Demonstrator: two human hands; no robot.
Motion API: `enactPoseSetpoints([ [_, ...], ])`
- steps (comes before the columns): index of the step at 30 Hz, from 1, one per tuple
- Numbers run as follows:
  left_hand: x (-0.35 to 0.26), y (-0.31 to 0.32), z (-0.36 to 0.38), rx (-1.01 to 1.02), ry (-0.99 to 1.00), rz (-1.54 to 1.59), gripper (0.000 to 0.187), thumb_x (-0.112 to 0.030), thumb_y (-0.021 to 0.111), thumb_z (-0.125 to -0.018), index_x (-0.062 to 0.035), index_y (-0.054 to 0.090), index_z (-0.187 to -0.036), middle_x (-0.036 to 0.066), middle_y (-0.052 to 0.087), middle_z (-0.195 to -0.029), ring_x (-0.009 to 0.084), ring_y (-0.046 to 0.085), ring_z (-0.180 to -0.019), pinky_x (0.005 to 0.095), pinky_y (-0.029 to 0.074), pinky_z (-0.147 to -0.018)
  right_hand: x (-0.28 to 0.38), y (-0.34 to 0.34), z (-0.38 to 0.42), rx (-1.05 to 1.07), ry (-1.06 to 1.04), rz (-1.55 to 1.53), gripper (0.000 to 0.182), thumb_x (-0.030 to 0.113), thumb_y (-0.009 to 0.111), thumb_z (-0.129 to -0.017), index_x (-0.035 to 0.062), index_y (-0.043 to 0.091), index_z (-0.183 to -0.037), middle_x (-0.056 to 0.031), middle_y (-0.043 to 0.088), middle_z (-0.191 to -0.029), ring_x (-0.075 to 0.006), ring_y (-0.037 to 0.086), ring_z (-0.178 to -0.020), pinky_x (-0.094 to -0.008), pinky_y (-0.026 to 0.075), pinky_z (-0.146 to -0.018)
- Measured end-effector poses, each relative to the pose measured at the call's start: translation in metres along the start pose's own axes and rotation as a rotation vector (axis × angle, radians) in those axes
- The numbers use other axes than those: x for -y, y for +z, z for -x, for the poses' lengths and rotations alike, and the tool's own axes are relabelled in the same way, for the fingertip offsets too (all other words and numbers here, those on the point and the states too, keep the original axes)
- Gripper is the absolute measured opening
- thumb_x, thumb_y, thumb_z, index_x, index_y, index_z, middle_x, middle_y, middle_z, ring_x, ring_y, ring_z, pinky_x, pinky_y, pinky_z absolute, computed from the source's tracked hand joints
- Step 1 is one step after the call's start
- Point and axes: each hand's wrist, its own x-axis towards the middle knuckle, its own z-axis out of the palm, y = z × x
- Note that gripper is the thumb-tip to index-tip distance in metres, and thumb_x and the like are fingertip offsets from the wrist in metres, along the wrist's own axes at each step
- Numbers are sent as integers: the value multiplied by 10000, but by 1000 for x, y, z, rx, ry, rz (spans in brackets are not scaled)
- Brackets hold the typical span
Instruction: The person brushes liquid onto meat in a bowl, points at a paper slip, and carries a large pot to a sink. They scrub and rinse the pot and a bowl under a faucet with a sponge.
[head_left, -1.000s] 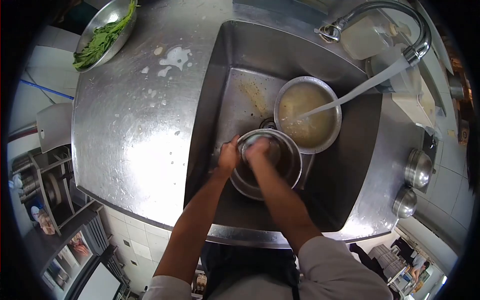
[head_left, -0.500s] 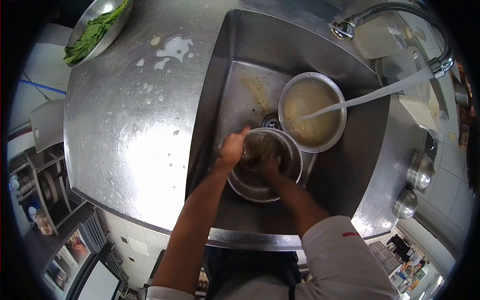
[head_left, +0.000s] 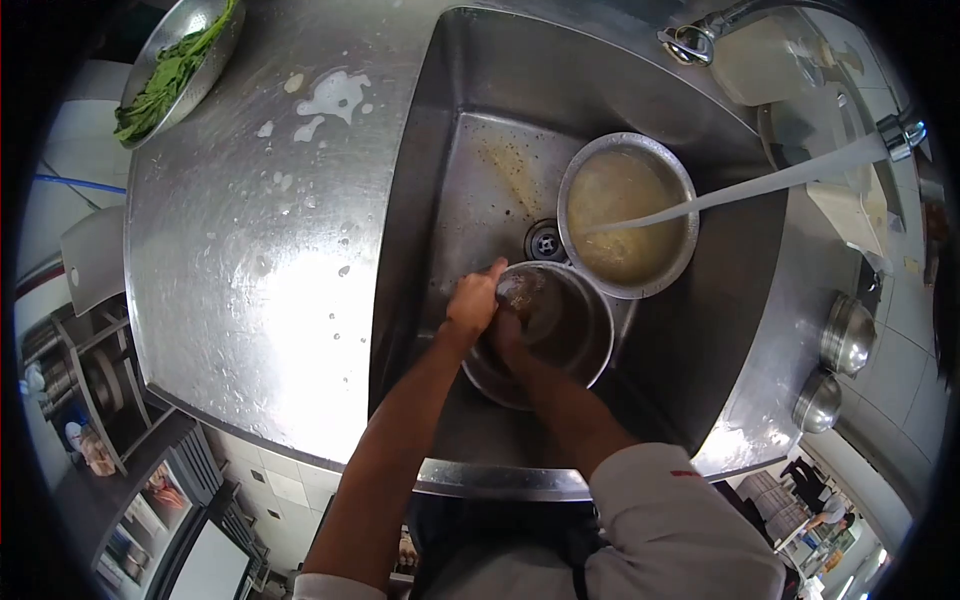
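We're over the sink (head_left: 480, 90), center frame. Left hand (head_left: 472, 302) is clamped on the near-left rim of a steel bowl (head_left: 565, 335) that sits tilted on the sink floor, just below the drain (head_left: 545, 241). Right hand (head_left: 507, 328) is down inside the bowl against its wall; whether it's closed on anything we can't tell, since the fingers are hidden by the left hand and the rim. A second bowl (head_left: 627, 215), upper right and touching the first, is full of cloudy water, with the stream from the tap (head_left: 900, 132) landing in it. Handling call: thin steel, so stiff and light when empty, but wet and probably greasy, meaning slippery; it won't break, it'll just clang and skid on the sink floor. Best hold in our view is the rolled rim, thumb over the edge and fingers outside, same as the left hand has now; the smooth curved wall offers no purchase. On the counter (head_left: 250, 250), upper left, there's a dish of greens (head_left: 170, 65) well clear of the sink. Two upturned steel bowls (head_left: 835, 365) sit at right edge.
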Motion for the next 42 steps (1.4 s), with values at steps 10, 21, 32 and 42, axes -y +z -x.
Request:
enactPoseSetpoints([
  [10, 6, -1, 4, 86, -56, -48, 545, 5, 571, -649, -87, 417, -1164, 203, 587, -774, 368, 571, -744, 430, 459, -677, 49, -53, 0, -42, -427, 444, 317, 114, 452, -796, 5, 511, -1088, -195, 542, -1047, -275, 530, -980, -374, 403, -856],
  [21, 1, -18, 11, 111, -66, -96, 463, 9, 484, -724, -87, 401, -1169, 203, 587, -787, 366, 578, -731, 427, 467, -660, 44, -65, 12, -14, -192, 265, 257, 131, 412, -818, 18, 592, -964, -162, 587, -957, -237, 570, -900, -348, 444, -778],
  [32, 13, -2, 2, 42, -39, -65, 499, 22, 522, -657, -44, 441, -1145, 222, 574, -717, 382, 564, -682, 441, 448, -647, 91, -27, -39, -444, 499, -454, 433, 385, 586, -700, 45, 609, -967, -176, 602, -928, -325, 571, -898, -389, 447, -793],
  [42, 1, -19, -23, 200, -28, -106, 427, -24, 503, -736, -139, 419, -1138, 189, 589, -814, 364, 574, -778, 446, 457, -688, 19, -146, -8, 84, -495, 522, 453, 149, 415, -776, -13, 383, -1198, -203, 416, -1206, -327, 337, -1171, -397, 249, -992],
])
